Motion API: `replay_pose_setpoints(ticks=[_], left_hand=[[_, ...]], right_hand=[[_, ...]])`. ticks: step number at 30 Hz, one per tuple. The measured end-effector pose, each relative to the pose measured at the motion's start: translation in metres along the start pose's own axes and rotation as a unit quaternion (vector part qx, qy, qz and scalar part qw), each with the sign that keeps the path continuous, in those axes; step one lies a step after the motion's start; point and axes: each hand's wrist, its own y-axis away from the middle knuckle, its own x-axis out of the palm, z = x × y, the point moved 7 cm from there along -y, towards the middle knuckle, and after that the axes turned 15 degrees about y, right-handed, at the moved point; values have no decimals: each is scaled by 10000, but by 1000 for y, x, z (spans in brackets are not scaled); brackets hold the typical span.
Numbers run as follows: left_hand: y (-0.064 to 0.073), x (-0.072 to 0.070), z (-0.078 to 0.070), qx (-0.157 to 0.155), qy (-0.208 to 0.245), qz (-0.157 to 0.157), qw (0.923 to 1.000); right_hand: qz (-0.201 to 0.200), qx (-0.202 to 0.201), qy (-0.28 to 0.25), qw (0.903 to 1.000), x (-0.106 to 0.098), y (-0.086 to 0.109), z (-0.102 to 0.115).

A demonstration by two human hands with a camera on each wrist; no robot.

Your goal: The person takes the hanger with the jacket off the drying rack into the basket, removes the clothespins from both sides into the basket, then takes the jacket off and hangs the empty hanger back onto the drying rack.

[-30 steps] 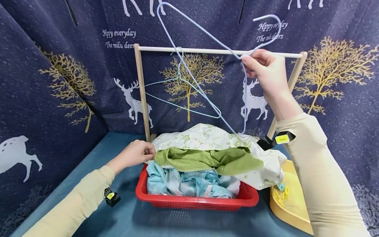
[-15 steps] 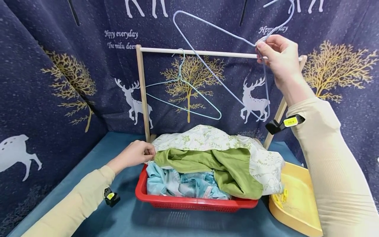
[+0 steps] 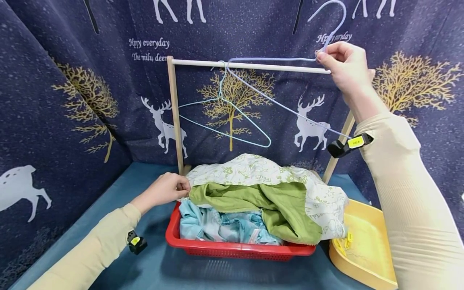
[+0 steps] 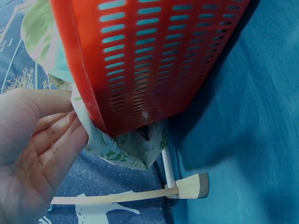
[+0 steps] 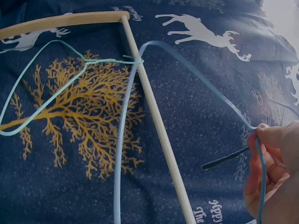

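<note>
My right hand point(image 3: 344, 70) pinches a lavender-blue clothes hanger point(image 3: 272, 59) at its neck, between thumb and fingers. The hanger is held up in front of the rack, hook upward, with its far shoulder close to the rail in the head view. With my left hand point(image 3: 167, 188) I pinch the left edge of a white zip jacket point(image 3: 246, 167) with green print and green lining point(image 3: 286, 201). This jacket lies over a red basket point(image 3: 239, 245); the left wrist view has its cloth point(image 4: 119, 151) hanging past the basket's end. Light-blue clothes point(image 3: 235, 225) are inside.
Behind the basket stands a rack with a white rail point(image 3: 195, 63) and wooden legs point(image 3: 176, 117). A mint-coloured hanger point(image 3: 246, 116) hangs from it. To the right is a yellow tray point(image 3: 367, 229) holding yellow clips point(image 3: 348, 240). A dark patterned curtain backs everything.
My right hand has moved up and right with the hanger, which has turned so its upper arm lies nearly level. The jacket's right side has dropped onto the basket rim. My left hand stays put.
</note>
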Motion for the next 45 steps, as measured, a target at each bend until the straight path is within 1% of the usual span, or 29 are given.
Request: replay_pose_setpoints(ticks=[5, 10, 14, 21, 26, 29, 31, 33, 37, 39, 42, 45], left_hand=[[1, 0, 0, -33, 30, 1, 10000], [0, 0, 0, -121, 30, -14, 9999], [0, -1, -1, -85, 33, -8, 10000], [-1, -1, -3, -36, -14, 0, 10000], [-1, 1, -2, -9, -39, -7, 10000], [0, 0, -2, 18, -65, -30, 10000], [2, -1, -2, 47, -70, -39, 10000], [3, -1, -3, 56, -63, -38, 10000], [3, -2, -4, 84, -50, -29, 9999], [2, -2, -4, 89, -57, -41, 9999], [2, -2, -4, 74, -84, -52, 9999], [1, -2, -4, 70, -97, -33, 9999]], right_hand=[[31, 2, 240, 9997, 5, -4, -6], [-84, -189, 521, 9984, 3, -8, -11], [-171, -321, 726, 9967, -1, -13, -17], [-391, -368, 1353, 9893, -7, -21, -29], [-583, -272, 1524, 9862, -3, -26, -36], [-723, -224, 1717, 9822, 4, -29, -37], [-825, -239, 2007, 9759, 9, -30, -36], [-939, -200, 2403, 9659, 14, -31, -35], [-1214, 158, 3143, 9414, 19, -30, -37], [-1285, 359, 3351, 9327, 20, -28, -40], [-1330, 472, 3529, 9250, 23, -26, -44], [-1308, 476, 3596, 9227, 25, -24, -48]])
